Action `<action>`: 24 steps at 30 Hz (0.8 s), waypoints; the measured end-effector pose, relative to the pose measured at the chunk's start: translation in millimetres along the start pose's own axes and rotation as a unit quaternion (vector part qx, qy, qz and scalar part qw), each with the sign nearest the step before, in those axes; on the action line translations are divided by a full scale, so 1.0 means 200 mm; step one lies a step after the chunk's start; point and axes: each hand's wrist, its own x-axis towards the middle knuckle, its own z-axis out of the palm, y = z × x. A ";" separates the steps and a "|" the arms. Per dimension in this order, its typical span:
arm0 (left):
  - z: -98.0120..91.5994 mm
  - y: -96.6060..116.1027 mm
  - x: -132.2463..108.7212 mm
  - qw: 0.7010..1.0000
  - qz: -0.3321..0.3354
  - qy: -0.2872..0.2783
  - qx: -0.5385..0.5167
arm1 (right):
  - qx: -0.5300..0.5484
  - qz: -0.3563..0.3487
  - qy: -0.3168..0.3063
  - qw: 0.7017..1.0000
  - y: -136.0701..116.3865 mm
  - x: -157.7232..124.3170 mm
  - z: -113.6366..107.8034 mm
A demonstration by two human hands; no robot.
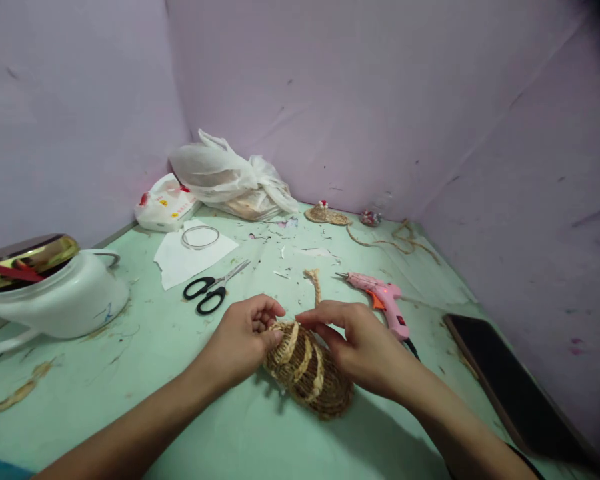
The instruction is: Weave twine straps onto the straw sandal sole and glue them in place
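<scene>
A woven brown oval piece [330, 393], shaped like a small slipper sole, is tilted above the table at the lower centre. Pale braided strips [303, 360] cross its face. My left hand [253, 333] grips its upper left edge, fingers curled and thumb on the near face. My right hand [353, 337] is at the upper right edge, with thumb and forefinger pinched around a pale braid, whose loose end [315, 280] sticks out behind the hand.
Black-handled scissors [211, 290] lie left of centre, a pink glue gun [386, 300] to the right. A phone [515, 387] rests at the right edge. A white pot [80, 293] stands left; white plastic bags [230, 177], paper [193, 257] and twine [405, 247] lie farther back.
</scene>
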 end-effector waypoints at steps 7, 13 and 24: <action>-0.02 0.00 0.01 0.999 0.004 -0.020 0.043 | 0.029 0.036 -0.031 0.998 -0.01 0.00 -0.01; -0.04 0.01 -0.02 0.982 0.087 -0.023 0.164 | 0.041 0.034 -0.039 0.998 -0.02 0.00 -0.01; -0.05 0.01 -0.01 0.968 0.126 -0.047 0.214 | 0.080 0.049 -0.023 0.995 0.00 -0.01 0.00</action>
